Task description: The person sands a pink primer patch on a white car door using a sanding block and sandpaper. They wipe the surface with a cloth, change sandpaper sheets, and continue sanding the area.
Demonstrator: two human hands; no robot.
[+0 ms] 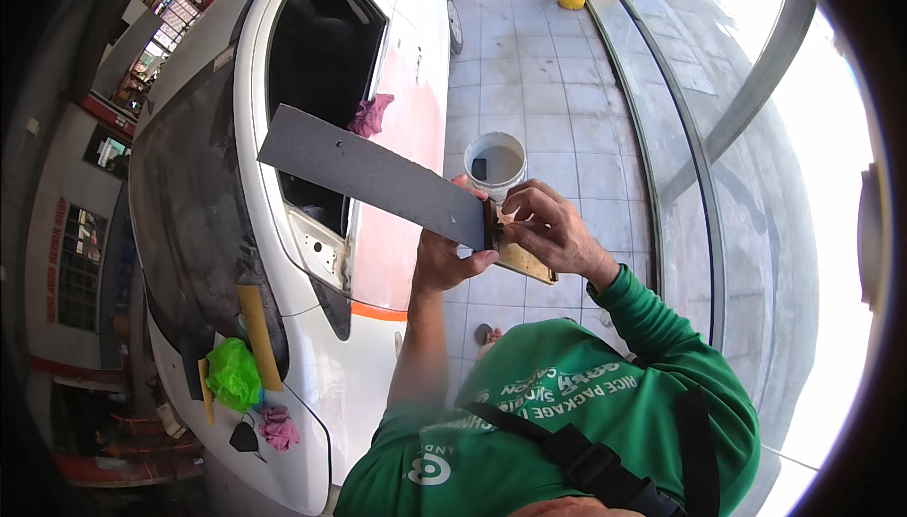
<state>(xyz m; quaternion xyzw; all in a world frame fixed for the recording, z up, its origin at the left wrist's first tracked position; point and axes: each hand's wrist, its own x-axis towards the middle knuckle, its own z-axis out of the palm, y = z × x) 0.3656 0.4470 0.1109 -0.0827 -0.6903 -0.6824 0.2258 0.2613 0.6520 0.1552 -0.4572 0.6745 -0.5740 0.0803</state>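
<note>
A long strip of dark grey sandpaper (pixel 368 172) reaches out from a sanding board (pixel 527 264) with a worn yellowish face, toward the car's door. My left hand (pixel 446 260) is closed around the board from below, with its fingertips showing past the strip's edge. My right hand (pixel 556 231) is bent over the near end of the strip, its thumb and fingers pinching at a dark clip (pixel 492 226). Part of the clip is hidden by those fingers. The strip hangs in the air in front of a white car (pixel 378 394).
The door has a pinkish patch (pixel 416 92) and a pink cloth (pixel 370 115) at its window. A bucket of cloudy water (pixel 495 160) stands on the tiles. A green plastic bag (pixel 233 373), another pink cloth (pixel 279 428) and sandpaper strips (pixel 257 333) lie on the car. Glass panels line the right.
</note>
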